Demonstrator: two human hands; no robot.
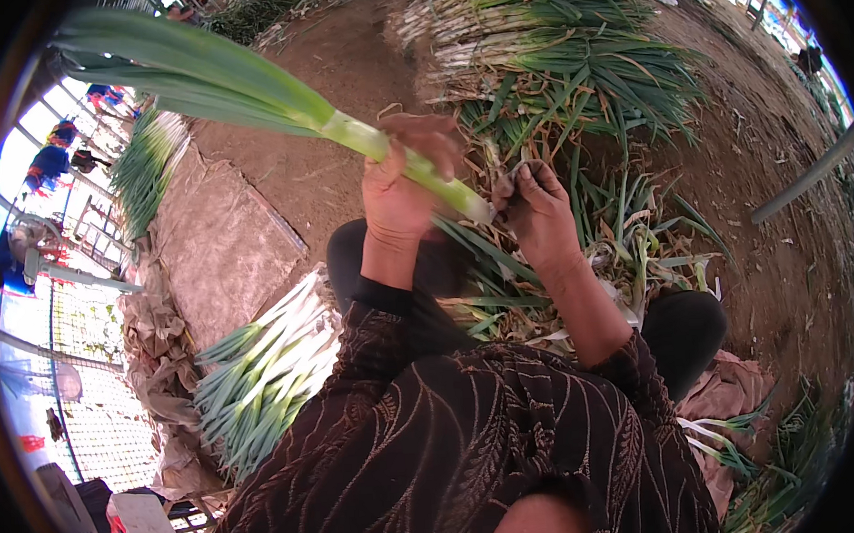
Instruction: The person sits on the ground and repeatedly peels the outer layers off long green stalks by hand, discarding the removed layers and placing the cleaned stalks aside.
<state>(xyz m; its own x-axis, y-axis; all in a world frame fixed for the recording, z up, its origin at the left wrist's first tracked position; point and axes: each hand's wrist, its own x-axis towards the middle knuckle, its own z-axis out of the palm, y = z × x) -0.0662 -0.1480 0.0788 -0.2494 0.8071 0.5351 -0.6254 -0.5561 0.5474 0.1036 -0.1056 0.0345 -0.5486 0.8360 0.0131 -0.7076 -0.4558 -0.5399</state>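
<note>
A large green onion or leek (357, 134) slants across the view, its broad green leaves toward the upper left and its pale root end toward the centre. My left hand (405, 178) is closed around the stalk's middle, its fingers blurred. Close by the root end, my right hand (539, 204) has its fingers curled and pinched together; whether it grips roots or a piece of skin cannot be told. Beneath and beside my right hand lies a heap of loose leaves and dry peelings (633, 236).
A large pile of untrimmed stalks (546, 54) lies ahead on bare soil. Clean white stalks (281, 358) are stacked at my left, near a flat sheet (211, 240) and another bundle (151, 164). A grey pole (809, 171) juts in at right; a few stalks (720, 432) lie behind my right knee.
</note>
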